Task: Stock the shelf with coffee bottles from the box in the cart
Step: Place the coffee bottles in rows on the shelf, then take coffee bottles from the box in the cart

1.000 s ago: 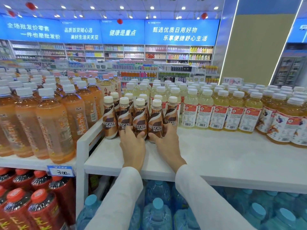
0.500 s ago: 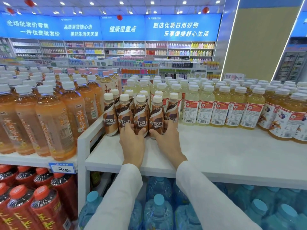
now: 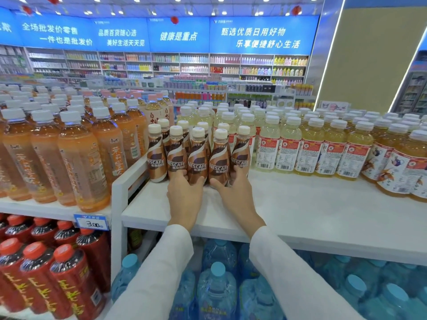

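Both your arms are stretched forward, left hand [image 3: 184,195] and right hand [image 3: 235,192] side by side, palms down, fingers curled.

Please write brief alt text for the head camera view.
Both hands, left hand and right hand, press against a cluster of brown Nescafe bottles standing on a white shelf, between orange tea bottles and yellow drink bottles.

White shelf board [image 3: 312,211] bare rt of brown Nescafe coffee bottles [image 3: 198,158]; pale yellow drink bottles [image 3: 309,146] block behind, white divider rail [image 3: 126,181] blocks left.
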`<action>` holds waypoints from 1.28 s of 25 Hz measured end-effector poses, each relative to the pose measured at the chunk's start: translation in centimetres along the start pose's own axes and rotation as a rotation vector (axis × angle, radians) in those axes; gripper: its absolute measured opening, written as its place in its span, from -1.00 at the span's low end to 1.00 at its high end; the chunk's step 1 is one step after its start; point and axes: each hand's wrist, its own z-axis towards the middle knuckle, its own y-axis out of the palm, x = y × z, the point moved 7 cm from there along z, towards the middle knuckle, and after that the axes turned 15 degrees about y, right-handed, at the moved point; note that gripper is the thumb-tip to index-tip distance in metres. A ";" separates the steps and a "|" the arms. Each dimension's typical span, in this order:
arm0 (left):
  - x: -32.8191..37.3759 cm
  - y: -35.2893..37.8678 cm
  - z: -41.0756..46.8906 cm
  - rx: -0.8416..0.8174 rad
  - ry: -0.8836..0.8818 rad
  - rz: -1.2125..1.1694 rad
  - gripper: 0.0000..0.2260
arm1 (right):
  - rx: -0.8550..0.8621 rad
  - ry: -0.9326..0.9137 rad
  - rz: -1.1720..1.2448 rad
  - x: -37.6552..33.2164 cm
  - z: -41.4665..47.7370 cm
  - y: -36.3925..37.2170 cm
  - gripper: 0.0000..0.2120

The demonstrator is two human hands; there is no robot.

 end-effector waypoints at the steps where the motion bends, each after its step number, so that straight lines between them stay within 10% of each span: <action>1: 0.2 -0.4 -0.6 -0.015 0.011 0.013 -0.70 | -0.006 -0.003 -0.023 0.2 -0.8 -0.4 -0.31; 11: 0.2 -11.2 -13.9 0.066 0.067 0.055 -0.67 | -0.207 -0.203 -0.079 4.0 -15.9 -2.1 -0.67; 32: -23.4 -43.4 -57.3 0.483 -0.997 0.314 -0.75 | -1.062 0.145 -0.556 23.6 -44.4 29.1 -0.63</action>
